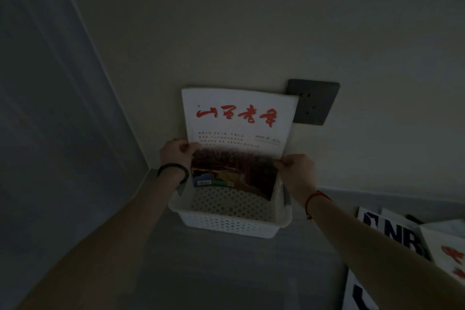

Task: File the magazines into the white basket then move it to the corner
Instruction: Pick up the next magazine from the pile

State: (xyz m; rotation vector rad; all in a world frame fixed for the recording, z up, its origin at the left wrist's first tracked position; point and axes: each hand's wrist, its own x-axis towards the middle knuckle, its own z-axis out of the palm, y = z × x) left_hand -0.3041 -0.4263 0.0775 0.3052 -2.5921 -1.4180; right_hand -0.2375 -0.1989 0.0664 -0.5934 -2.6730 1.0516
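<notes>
A white perforated basket (226, 225) sits on the floor against the wall, close to the room corner. Both hands hold one magazine (239, 118) upright, its white cover with red brush lettering facing me and its lower edge dipping into the basket at the far side. My left hand (175, 152) grips the magazine's left edge, and my right hand (297, 167) pinches its right edge. Other magazines (402, 234) lie on the floor at the lower right.
A dark wall socket (314, 103) sits on the wall behind the magazine's top right corner. A grey-blue wall (50, 133) meets the pale wall at the left, forming the corner. The room is dim.
</notes>
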